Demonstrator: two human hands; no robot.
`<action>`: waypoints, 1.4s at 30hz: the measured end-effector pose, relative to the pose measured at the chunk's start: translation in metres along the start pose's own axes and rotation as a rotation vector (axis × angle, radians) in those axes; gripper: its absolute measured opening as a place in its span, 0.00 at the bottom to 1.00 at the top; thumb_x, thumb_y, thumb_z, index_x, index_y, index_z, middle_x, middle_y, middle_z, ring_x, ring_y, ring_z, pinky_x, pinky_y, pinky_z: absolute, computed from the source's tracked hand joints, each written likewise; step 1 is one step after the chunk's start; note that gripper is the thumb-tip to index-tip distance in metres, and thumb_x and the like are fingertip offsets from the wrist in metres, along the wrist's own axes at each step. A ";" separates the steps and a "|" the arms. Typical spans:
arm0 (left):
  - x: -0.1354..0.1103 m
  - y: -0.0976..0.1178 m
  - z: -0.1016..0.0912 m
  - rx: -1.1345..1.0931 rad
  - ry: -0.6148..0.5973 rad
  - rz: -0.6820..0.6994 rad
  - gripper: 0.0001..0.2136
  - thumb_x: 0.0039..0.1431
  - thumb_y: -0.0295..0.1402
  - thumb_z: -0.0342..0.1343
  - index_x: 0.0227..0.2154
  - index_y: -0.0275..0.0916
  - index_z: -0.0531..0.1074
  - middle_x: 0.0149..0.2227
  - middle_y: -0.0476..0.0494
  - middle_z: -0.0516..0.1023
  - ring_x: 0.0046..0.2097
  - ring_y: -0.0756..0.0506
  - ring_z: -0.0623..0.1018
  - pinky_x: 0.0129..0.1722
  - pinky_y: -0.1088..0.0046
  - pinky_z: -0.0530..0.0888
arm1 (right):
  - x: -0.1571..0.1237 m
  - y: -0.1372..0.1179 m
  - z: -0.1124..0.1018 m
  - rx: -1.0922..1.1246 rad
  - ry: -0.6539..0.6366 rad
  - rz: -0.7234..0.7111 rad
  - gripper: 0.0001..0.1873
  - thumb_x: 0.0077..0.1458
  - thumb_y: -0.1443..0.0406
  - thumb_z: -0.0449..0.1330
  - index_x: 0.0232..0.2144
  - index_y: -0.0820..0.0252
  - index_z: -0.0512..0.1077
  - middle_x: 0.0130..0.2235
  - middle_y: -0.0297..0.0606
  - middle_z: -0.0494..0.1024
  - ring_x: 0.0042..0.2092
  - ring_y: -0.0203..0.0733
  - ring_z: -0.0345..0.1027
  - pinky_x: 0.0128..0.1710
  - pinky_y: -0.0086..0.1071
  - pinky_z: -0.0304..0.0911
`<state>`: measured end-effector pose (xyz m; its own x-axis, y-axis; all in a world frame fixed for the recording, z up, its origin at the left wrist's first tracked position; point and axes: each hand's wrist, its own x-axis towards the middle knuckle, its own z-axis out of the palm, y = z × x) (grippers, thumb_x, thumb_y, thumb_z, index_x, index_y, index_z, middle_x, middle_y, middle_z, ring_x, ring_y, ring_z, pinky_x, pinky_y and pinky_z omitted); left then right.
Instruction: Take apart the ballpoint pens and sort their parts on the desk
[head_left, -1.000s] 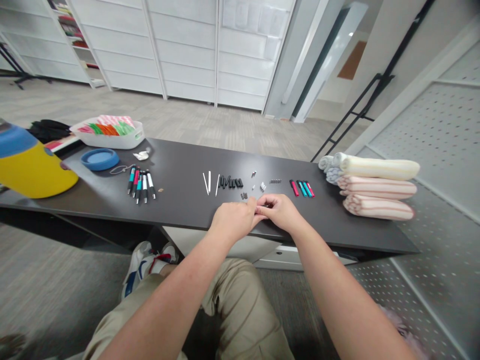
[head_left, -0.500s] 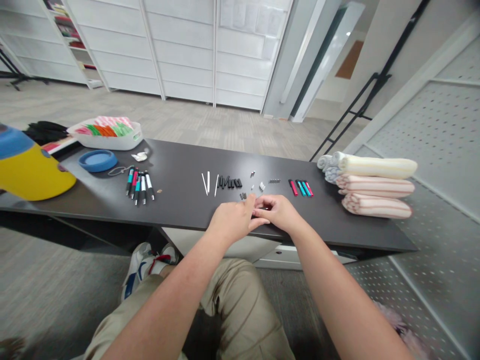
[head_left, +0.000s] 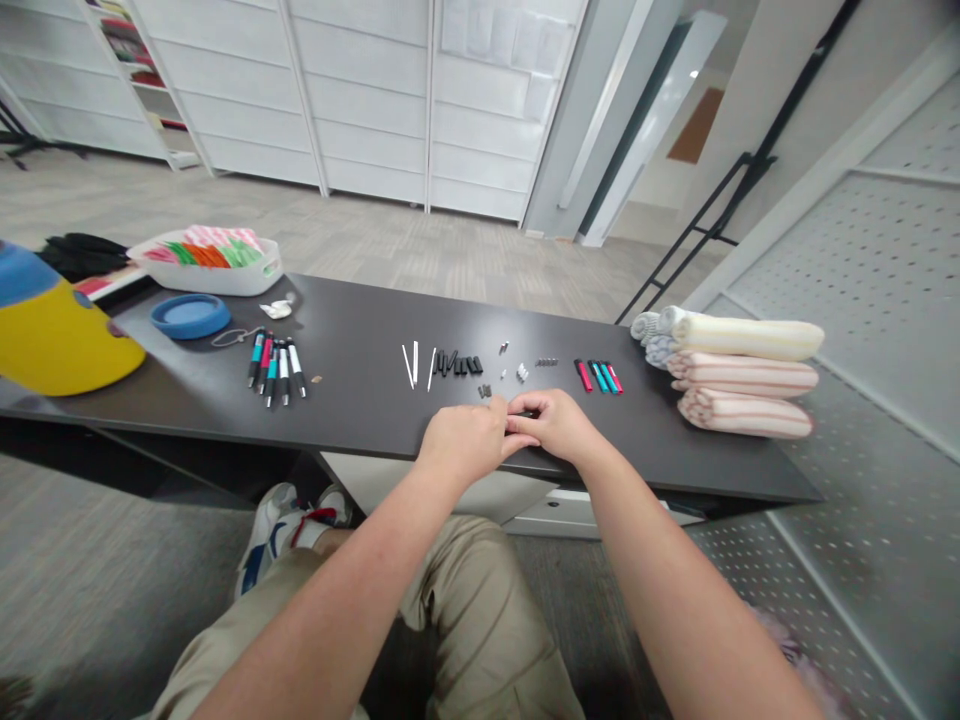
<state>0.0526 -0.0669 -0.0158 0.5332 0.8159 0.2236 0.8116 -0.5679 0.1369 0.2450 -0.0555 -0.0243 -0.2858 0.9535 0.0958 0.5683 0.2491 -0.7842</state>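
My left hand (head_left: 466, 437) and my right hand (head_left: 553, 425) meet at the table's front edge, fingers closed in a pinch. A small dark piece shows between them, mostly covered, and its kind cannot be made out. Just beyond lie loose pen parts: white refills (head_left: 411, 365), black tubes (head_left: 457, 363), small dark pieces (head_left: 484, 391), clear or white bits (head_left: 521, 373), silver tips (head_left: 504, 347) and a row of springs (head_left: 547, 362). Right of these are red and teal pen barrels (head_left: 600, 376). Several whole pens (head_left: 277, 369) lie together on the left.
Rolled towels (head_left: 742, 370) are stacked at the table's right end. On the left stand a white basket (head_left: 262, 272) of colourful packets, a blue round lid (head_left: 190, 316) and a yellow and blue container (head_left: 67, 335). A crumpled white item (head_left: 277, 310) lies near the back edge.
My left fingers have lowered and closed in nearer to the right hand's fingertips. The view has shifted slightly; the parts on the table lie as before.
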 end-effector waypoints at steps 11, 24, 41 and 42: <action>-0.002 0.004 0.003 -0.029 0.013 -0.081 0.32 0.65 0.64 0.45 0.40 0.37 0.76 0.32 0.33 0.83 0.37 0.30 0.84 0.34 0.59 0.78 | -0.001 0.001 0.001 0.105 0.022 0.023 0.12 0.53 0.55 0.71 0.34 0.57 0.85 0.32 0.38 0.85 0.35 0.45 0.78 0.34 0.32 0.67; 0.000 0.003 -0.003 -0.041 -0.039 -0.134 0.37 0.61 0.68 0.47 0.42 0.35 0.79 0.34 0.31 0.83 0.39 0.31 0.84 0.38 0.61 0.77 | -0.005 -0.002 0.001 0.078 0.087 0.033 0.17 0.53 0.51 0.71 0.34 0.58 0.85 0.30 0.38 0.83 0.29 0.40 0.71 0.28 0.31 0.61; -0.007 -0.019 -0.007 0.013 -0.076 -0.091 0.32 0.67 0.62 0.44 0.40 0.37 0.80 0.34 0.32 0.82 0.39 0.33 0.84 0.38 0.62 0.75 | -0.005 0.002 0.001 0.102 0.089 0.076 0.20 0.52 0.48 0.71 0.34 0.58 0.83 0.28 0.36 0.80 0.29 0.39 0.66 0.29 0.32 0.60; -0.009 -0.024 -0.009 0.033 -0.067 -0.116 0.32 0.68 0.61 0.43 0.39 0.37 0.80 0.33 0.32 0.82 0.39 0.33 0.84 0.38 0.62 0.74 | -0.005 0.003 0.000 0.110 0.125 0.072 0.19 0.53 0.48 0.70 0.33 0.59 0.83 0.28 0.36 0.80 0.29 0.38 0.66 0.29 0.32 0.59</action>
<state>0.0258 -0.0613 -0.0120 0.4495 0.8817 0.1430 0.8754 -0.4667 0.1257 0.2488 -0.0594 -0.0273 -0.1450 0.9836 0.1073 0.4940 0.1660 -0.8535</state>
